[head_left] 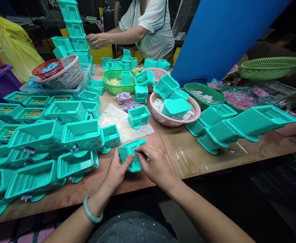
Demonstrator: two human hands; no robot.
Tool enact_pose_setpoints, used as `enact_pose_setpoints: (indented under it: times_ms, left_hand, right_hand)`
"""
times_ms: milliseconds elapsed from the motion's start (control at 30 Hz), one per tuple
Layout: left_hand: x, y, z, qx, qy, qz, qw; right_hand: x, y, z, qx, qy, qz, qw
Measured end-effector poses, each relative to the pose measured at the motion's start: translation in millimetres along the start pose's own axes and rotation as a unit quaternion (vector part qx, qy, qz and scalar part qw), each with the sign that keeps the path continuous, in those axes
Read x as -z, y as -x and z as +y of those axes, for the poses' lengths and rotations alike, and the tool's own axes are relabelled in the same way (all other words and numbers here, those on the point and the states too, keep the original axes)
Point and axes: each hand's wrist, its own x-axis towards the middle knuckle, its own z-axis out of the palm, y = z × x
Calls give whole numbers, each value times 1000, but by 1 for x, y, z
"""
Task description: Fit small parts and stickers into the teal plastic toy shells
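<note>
At the near edge of the table, my left hand (116,172) is wrapped round a teal plastic box (127,150), thumb on its front face. My right hand (154,162) presses its pinched fingertips against the same face; whatever they hold is too small or hidden to make out. Just beyond lies a sheet of stickers (115,125) with printed rows on pale backing. Another teal box (139,115) stands upright on its right side. Left of my hands are stacked teal boxes (81,133) with stepped insides, some with a small grey piece at the front.
A pink basket (174,121) holds white pieces and teal parts. Behind it stands a green basket (119,88). Teal boxes lie in a row (259,121) at the right. Across the table a co-worker's hands (98,40) are near a tall stack of teal boxes (76,28). A blue panel (221,37) slants at the back.
</note>
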Motion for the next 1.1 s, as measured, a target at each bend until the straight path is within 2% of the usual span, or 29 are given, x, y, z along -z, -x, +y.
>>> enact_pose_setpoints:
  times_ms: [133, 233, 367, 433, 733, 867, 967, 1033, 1100]
  left_hand:
    - [-2, -1, -3, -11, -20, 13, 1000]
    - [-1, -2, -4, -27, -33, 17, 999]
    - [1, -1, -3, -11, 7, -23, 1000]
    - [1, -1, -2, -4, 20, -35, 999]
    - [3, 2, -1, -4, -6, -43, 999]
    - [2, 3, -2, -10, -22, -44, 999]
    - [1, 2, -2, -14, -26, -41, 999]
    - [1, 1, -2, -15, -23, -37, 999]
    - [1, 1, -2, -18, -20, -39, 999]
  right_hand:
    - [-11, 8, -7, 11, 49, 36, 998]
    - [-15, 9, -7, 7, 26, 44, 999]
    - [-7, 10, 0, -68, -85, 40, 993]
    - [-1, 14, 3, -96, -96, 33, 990]
    - [9, 18, 1, -76, -65, -43, 994]
    - [22, 8, 2, -36, -3, -126, 991]
    - [33, 2, -1, -49, 12, -174, 983]
    - [34, 2, -2, -83, -29, -151, 985]
    - [30, 4, -2, -120, -90, -98, 984]
